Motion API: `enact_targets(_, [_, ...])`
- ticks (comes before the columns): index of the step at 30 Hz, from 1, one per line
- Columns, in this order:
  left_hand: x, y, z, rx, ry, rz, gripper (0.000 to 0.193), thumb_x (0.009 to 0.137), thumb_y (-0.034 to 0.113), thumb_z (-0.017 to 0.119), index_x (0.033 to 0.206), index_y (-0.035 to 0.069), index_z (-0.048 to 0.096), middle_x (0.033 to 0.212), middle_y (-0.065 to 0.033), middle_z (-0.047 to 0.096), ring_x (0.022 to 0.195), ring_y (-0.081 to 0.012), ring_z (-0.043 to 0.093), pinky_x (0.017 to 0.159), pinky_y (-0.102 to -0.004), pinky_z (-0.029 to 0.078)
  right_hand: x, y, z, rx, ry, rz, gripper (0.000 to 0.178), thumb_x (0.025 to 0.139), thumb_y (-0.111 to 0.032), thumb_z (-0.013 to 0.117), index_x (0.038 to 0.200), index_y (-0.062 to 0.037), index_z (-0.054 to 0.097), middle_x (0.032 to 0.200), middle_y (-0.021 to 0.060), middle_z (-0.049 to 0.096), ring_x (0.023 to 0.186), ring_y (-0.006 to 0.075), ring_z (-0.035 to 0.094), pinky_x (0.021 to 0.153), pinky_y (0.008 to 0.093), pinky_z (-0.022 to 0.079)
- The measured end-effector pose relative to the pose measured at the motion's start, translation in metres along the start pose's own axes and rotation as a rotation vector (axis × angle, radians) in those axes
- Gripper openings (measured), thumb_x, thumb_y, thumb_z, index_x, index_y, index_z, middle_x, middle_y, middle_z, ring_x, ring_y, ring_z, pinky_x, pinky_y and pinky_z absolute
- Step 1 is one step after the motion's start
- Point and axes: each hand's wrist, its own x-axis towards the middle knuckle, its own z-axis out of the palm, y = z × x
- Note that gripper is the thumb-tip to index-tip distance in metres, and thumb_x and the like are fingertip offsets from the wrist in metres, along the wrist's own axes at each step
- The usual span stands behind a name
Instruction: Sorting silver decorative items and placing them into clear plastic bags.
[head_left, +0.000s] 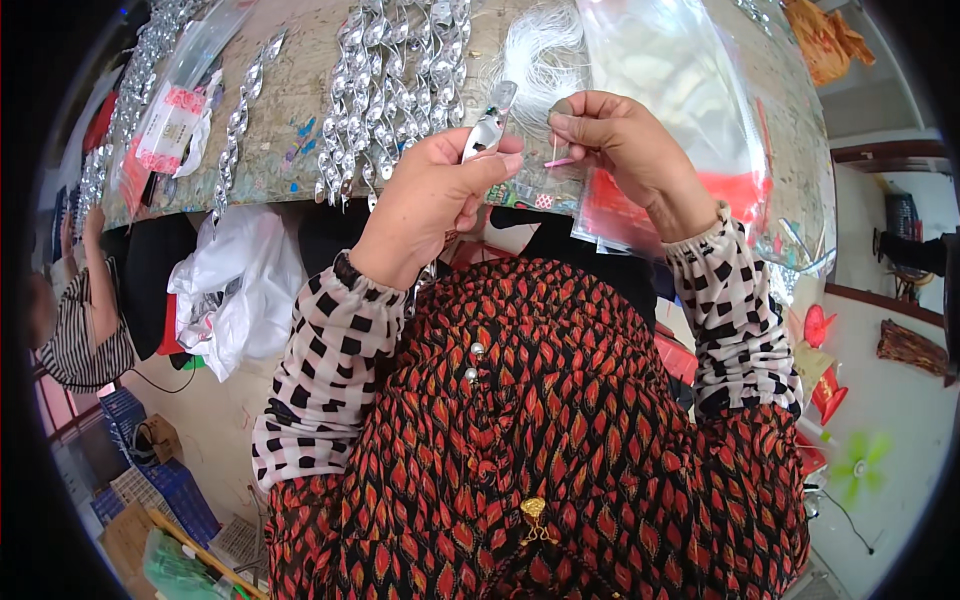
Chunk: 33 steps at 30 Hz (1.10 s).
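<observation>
Seemingly partway along, the work shows many silver spirals [347, 120] laid out on the bench [285, 95], while another silver strip [487, 132] sits clasped in the left grip [430, 190], over the bench's near side. The right grip [630, 140] pinches a thin strand [556, 142], a pink bit [559, 162] by its lower end; this strip looks unfinished, and how many are left I cannot tell.

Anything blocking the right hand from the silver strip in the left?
Nothing visible. Between the right hand and the silver strip in the left hand is an open gap. The coil of pale string lies on the table farther out, not in between.
</observation>
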Motion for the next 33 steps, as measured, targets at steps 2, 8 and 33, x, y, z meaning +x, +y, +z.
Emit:
enact_targets(2, [0.001, 0.002, 0.004, 0.002, -0.009, -0.01, 0.014, 0.085, 0.013, 0.067, 0.095, 0.004, 0.064, 0.061, 0.0073, 0.048, 0.044, -0.0013, 0.035, 0.039, -0.0178, 0.026, 0.001, 0.003, 0.002, -0.01, -0.004, -0.013, 0.006, 0.086, -0.011, 0.065, 0.09, -0.0064, 0.063, 0.076, -0.0027, 0.061, 0.061, 0.0036, 0.052, 0.058, 0.0162, 0.041])
enact_targets(8, [0.01, -0.005, 0.004, 0.029, -0.047, -0.035, 0.012, 0.084, 0.015, 0.068, 0.091, 0.005, 0.065, 0.057, 0.008, 0.045, 0.043, -0.0011, 0.034, 0.038, -0.0177, 0.025, -0.002, -0.001, 0.016, -0.016, 0.029, -0.029, 0.006, 0.086, -0.011, 0.064, 0.091, -0.0066, 0.064, 0.076, -0.0033, 0.062, 0.06, 0.0033, 0.051, 0.058, 0.0161, 0.041])
enact_targets(33, [-0.025, 0.011, -0.023, 0.151, 0.002, -0.009, 0.011, 0.081, 0.015, 0.067, 0.086, 0.006, 0.064, 0.061, 0.0061, 0.053, 0.045, -0.0015, 0.04, 0.041, -0.0177, 0.028, -0.022, -0.004, 0.04, -0.868, -0.213, -0.879, 0.011, 0.081, -0.007, 0.065, 0.092, -0.0037, 0.064, 0.081, 0.0049, 0.063, 0.079, 0.0215, 0.055, 0.076, 0.0331, 0.043])
